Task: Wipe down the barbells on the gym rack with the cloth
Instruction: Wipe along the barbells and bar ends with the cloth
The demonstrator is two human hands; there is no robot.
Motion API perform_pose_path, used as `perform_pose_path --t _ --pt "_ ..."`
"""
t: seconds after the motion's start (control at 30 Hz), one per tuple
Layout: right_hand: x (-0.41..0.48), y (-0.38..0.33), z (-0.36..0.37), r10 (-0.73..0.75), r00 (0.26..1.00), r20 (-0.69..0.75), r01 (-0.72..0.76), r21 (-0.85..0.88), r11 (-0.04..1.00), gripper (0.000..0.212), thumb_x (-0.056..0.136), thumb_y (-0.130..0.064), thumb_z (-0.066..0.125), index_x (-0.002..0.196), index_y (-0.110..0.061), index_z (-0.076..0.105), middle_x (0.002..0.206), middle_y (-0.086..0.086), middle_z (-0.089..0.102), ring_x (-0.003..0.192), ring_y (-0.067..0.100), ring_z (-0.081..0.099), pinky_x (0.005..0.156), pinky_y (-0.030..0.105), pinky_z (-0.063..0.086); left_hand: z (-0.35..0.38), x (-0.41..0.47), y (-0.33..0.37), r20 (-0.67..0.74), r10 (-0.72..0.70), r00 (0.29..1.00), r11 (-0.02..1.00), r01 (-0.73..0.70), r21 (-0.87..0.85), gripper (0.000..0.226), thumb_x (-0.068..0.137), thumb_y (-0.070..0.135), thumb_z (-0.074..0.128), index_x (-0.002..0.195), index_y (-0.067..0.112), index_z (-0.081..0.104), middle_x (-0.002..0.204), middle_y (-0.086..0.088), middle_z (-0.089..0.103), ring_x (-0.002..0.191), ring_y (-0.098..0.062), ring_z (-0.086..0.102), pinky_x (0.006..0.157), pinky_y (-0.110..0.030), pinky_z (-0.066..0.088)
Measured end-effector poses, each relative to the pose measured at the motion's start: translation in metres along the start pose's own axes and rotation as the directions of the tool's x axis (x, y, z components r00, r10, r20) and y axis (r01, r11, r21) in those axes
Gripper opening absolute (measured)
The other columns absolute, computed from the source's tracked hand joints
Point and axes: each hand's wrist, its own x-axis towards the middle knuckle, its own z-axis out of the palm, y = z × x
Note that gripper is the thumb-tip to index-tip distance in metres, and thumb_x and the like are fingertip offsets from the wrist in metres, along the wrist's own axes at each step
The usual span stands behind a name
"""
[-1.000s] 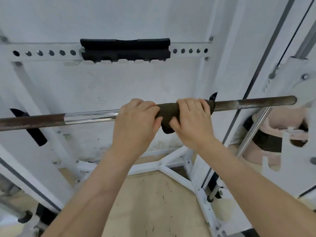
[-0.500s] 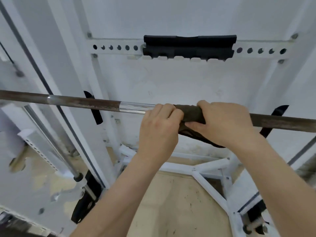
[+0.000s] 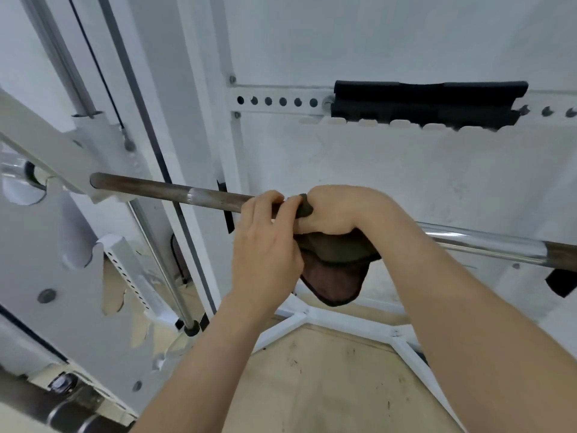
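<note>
The barbell (image 3: 162, 190) lies across the rack (image 3: 62, 245), stiff and probably heavy. The right hand (image 3: 340, 210) wraps the soft, limp cloth (image 3: 334, 276) around it. The left hand (image 3: 265, 245) curls over the barbell alongside, perhaps catching cloth too.

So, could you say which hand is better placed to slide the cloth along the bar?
Probably right: the right hand grips the cloth on the bar; the left hand holds the bar beside it.

Barbell (image 3: 150, 189): rusty brown w/ chrome bands, spans white rack (image 3: 37, 251), left end at notched upright, slopes down to right. Cloth (image 3: 335, 276): dark olive-brown, bunched round bar's middle, loose end hanging below.
</note>
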Motion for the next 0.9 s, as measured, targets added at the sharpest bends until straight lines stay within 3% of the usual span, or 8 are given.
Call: perform_pose_path --t 0.1,0.23,0.4,0.47,0.57,0.67,0.77,0.9 --pt "0.029 -0.036 0.025 -0.018 0.960 -0.279 -0.037 -0.188 0.981 0.027 0.092 -0.036 0.054 0.071 -0.022 0.046 0.073 -0.005 0.053 0.066 0.021 0.053 0.058 0.031 0.034 -0.012 0.000 -0.031 -0.023 -0.020 1.000 0.999 0.019 -0.040 0.048 0.071 -0.002 0.051 0.118 0.000 0.060 0.117 -0.014 0.056 0.108 -0.030 0.046 0.099 -0.038 0.039" --pt "0.060 -0.084 0.079 -0.112 0.675 -0.730 -0.251 -0.370 0.894 0.006 0.080 -0.014 0.060 0.086 -0.015 0.059 0.075 0.003 0.062 0.066 0.025 0.060 0.060 0.032 0.028 -0.030 0.003 -0.080 -0.085 -0.095 0.992 0.991 0.087 -0.101 0.053 0.065 -0.005 0.048 0.116 0.002 0.058 0.119 -0.014 0.055 0.113 -0.025 0.042 0.103 -0.033 0.034" --pt "0.066 -0.100 0.057 -0.249 0.847 -0.469 0.056 -0.388 0.920 0.036 0.094 -0.017 0.040 0.130 -0.010 0.046 0.118 0.005 0.055 0.103 0.024 0.057 0.073 0.032 0.037 -0.041 0.016 -0.093 -0.117 0.030 0.993 0.981 -0.052 -0.186 0.048 0.081 0.001 0.039 0.126 -0.002 0.057 0.127 -0.017 0.056 0.118 -0.027 0.047 0.106 -0.036 0.037" --pt "0.039 -0.079 0.034 -0.219 0.911 -0.348 0.195 -0.104 0.975 0.041 0.090 -0.024 0.047 0.130 -0.016 0.050 0.120 0.000 0.056 0.108 0.020 0.056 0.082 0.031 0.046 -0.040 0.029 -0.085 -0.098 0.154 0.983 0.965 -0.171 -0.200 0.045 0.086 0.007 0.040 0.126 -0.001 0.059 0.128 -0.015 0.059 0.119 -0.027 0.051 0.106 -0.039 0.039" --pt "-0.007 -0.025 0.009 0.063 0.929 -0.365 -0.002 0.166 0.986 0.040 0.087 -0.037 0.055 0.125 -0.024 0.059 0.120 -0.010 0.058 0.112 0.011 0.054 0.096 0.029 0.043 -0.017 0.053 -0.054 0.054 0.311 0.949 0.948 -0.305 -0.095 0.042 0.096 0.035 0.037 0.114 0.010 0.066 0.108 -0.006 0.068 0.102 -0.026 0.061 0.090 -0.039 0.045" --pt "-0.028 0.008 0.014 0.315 0.870 -0.379 -0.295 0.111 0.949 0.031 0.096 -0.036 0.041 0.076 -0.021 0.059 0.076 -0.008 0.066 0.077 0.021 0.059 0.071 0.035 0.047 0.012 0.059 -0.039 0.134 0.365 0.921 0.919 -0.379 0.105 0.054 0.096 0.052 0.026 0.068 0.015 0.055 0.055 0.000 0.047 0.048 -0.025 0.045 0.053 -0.032 0.032" --pt "-0.023 0.012 0.033 0.297 0.824 -0.483 -0.424 -0.176 0.889 0.027 0.099 -0.025 0.034 0.073 -0.019 0.033 0.069 0.000 0.057 0.071 0.031 0.055 0.066 0.037 0.050 0.014 0.055 -0.062 0.029 0.372 0.928 0.916 -0.372 0.149 0.043 0.100 0.041 0.033 0.063 0.020 0.037 0.051 0.000 0.039 0.046 -0.023 0.033 0.051 -0.032 0.024" --pt "-0.022 0.008 0.030 0.323 0.806 -0.496 -0.436 -0.127 0.891 0.042 0.102 -0.036 0.027 0.063 -0.020 0.031 0.066 0.002 0.046 0.069 0.033 0.050 0.065 0.035 0.045 0.001 0.057 -0.108 0.027 0.296 0.955 0.929 -0.294 0.224 0.040 0.102 0.036 0.028 0.066 0.019 0.035 0.057 0.002 0.038 0.054 -0.021 0.030 0.059 -0.034 0.020"
